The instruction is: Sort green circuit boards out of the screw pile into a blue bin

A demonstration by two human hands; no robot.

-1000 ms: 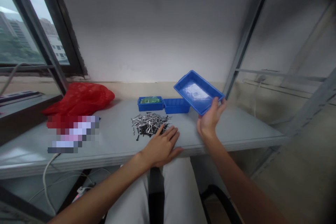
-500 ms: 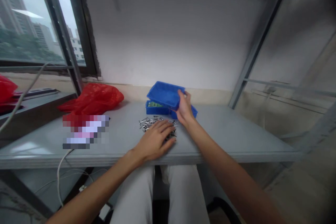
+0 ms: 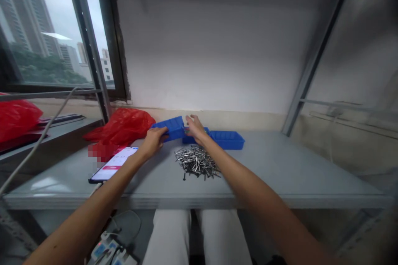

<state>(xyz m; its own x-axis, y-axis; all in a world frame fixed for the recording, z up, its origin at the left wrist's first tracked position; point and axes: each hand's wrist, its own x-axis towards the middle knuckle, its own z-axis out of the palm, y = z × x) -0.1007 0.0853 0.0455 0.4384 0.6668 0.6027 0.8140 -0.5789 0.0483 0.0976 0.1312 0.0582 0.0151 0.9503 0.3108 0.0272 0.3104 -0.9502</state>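
On my far left, a red bag [image 3: 18, 120] lies on a low shelf [image 3: 59, 132], and a pale cord [image 3: 39, 143] runs up past it. A big window [image 3: 56, 29] and a metal post [image 3: 90, 41] are behind. On the gray table [image 3: 280, 169], another red bag [image 3: 127, 126] sits crumpled near the wall [image 3: 217, 58]. A phone [image 3: 116, 163] lies in front of that bag, and my left arm reaches over its right side.

My left hand [image 3: 154, 140] is closed on the near left part of a blue tray [image 3: 171, 128]. The tray is tipped, up over the table, just beside the red bag. I can't tell if anything is in it.

My right hand [image 3: 195, 128] is open with its fingers apart, by the tray's right end. I can't tell if it touches the tray. It is in front of a small blue box [image 3: 189, 139] and hides much of it. A bit of green shows in there.

Nearer to me is a messy pile of shiny and dark screws [image 3: 197, 161], loose on the table. My right arm goes over its right edge. Right of the small box, a longer blue box [image 3: 230, 140] sits flat. Its bottom is hidden from me.
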